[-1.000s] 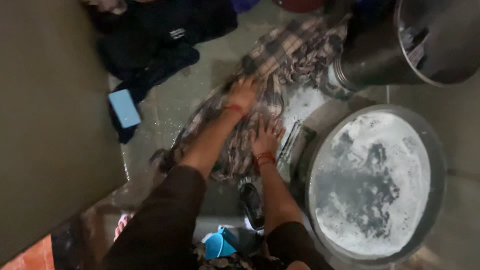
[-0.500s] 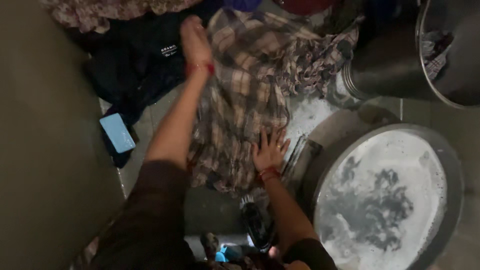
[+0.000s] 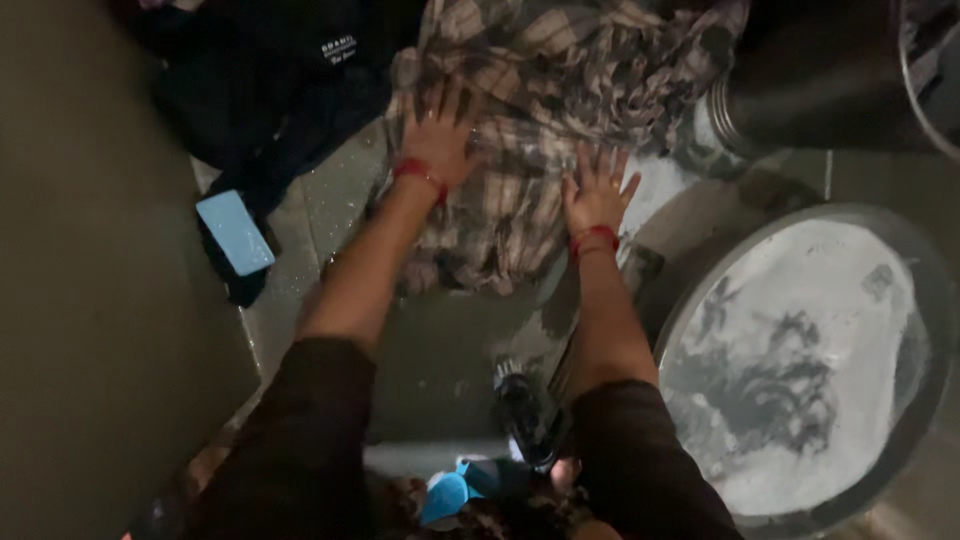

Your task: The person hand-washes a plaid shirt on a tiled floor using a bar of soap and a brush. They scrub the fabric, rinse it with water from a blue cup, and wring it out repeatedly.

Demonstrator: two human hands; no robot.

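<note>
A wet plaid cloth (image 3: 530,110) lies spread on the wet floor in front of me. My left hand (image 3: 437,135) presses flat on its left part, fingers apart, a red thread at the wrist. My right hand (image 3: 597,190) lies flat on the cloth's right edge, fingers spread, also with a red thread band. Neither hand grips anything.
A round metal basin (image 3: 800,360) of foamy water sits at the right. A large metal bucket (image 3: 830,80) stands at the upper right. Dark clothes (image 3: 270,80) lie piled at the upper left, with a blue soap bar (image 3: 235,232) beside them. A scrub brush (image 3: 525,410) lies near my knees.
My left hand pulled back from its far reach onto the cloth's near left part. My right hand slid forward on the cloth. The view shifted forward.
</note>
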